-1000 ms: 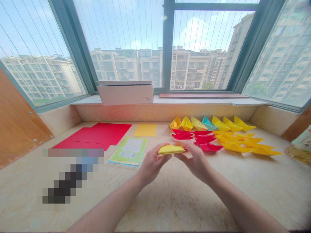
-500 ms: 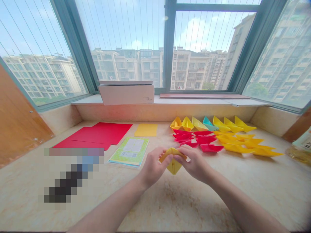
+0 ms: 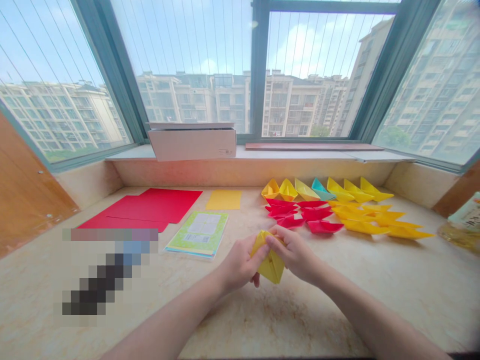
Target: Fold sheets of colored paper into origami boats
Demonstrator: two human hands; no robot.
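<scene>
A folded yellow paper [image 3: 272,267], diamond-like in outline with a crease down its middle, is held between both hands above the counter. My left hand [image 3: 242,260] grips its left edge, thumb on the front face and fingertips showing below and behind. My right hand [image 3: 294,250] pinches the upper right part, its thumb pressed near the top centre. Just beyond the hands lie several red paper boats [image 3: 324,227]. Yellow paper boats [image 3: 365,227] sit in rows to the right of them, and one teal paper boat [image 3: 321,189] stands in the back row.
Red paper sheets [image 3: 150,207] and a yellow square sheet [image 3: 224,199] lie at the back left. Nearer is a packet of coloured paper [image 3: 198,235]. A white box [image 3: 193,144] rests on the window ledge. A jar [image 3: 463,225] stands at the right edge.
The folded yellow paper has tilted and dropped slightly, showing more of its front face. My left fingers have shifted beneath it, and my right thumb has moved higher on it.
</scene>
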